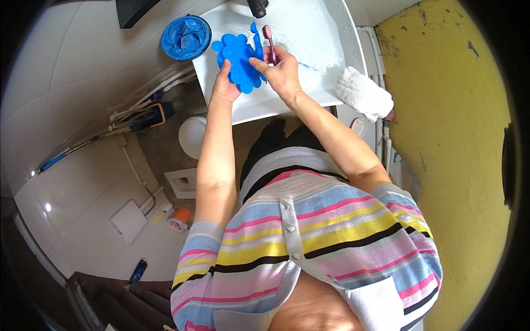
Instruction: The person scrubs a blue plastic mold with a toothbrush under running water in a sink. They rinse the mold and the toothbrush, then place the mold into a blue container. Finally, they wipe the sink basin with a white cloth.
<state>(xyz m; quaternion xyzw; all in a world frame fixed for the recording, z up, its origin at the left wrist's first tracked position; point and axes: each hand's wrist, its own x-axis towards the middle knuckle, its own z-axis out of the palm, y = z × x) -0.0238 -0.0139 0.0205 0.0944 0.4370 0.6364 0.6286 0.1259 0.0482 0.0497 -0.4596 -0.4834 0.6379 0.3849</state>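
Over the near left part of a white sink (pixel 254 113), my left hand (pixel 225 87) grips a bright blue plastic piece (pixel 240 62) with a scalloped, cloud-like edge. A narrow blue strip with a rounded end stands up along its right side. In my right hand (pixel 284 73) is a pink toothbrush (pixel 270 39), bristle end pointing up and away from me. My right thumb reaches over the blue piece's right edge. The other right fingers are partly hidden behind the toothbrush and the strip.
Water lies in the sink below a dark faucet (pixel 258 7). A white towel (pixel 364 94) hangs over its right corner. Left of the sink is a bin with a blue liner (pixel 187 38). A white round bucket (pixel 192 137) stands below; a yellow wall (pixel 441 138) rises at right.
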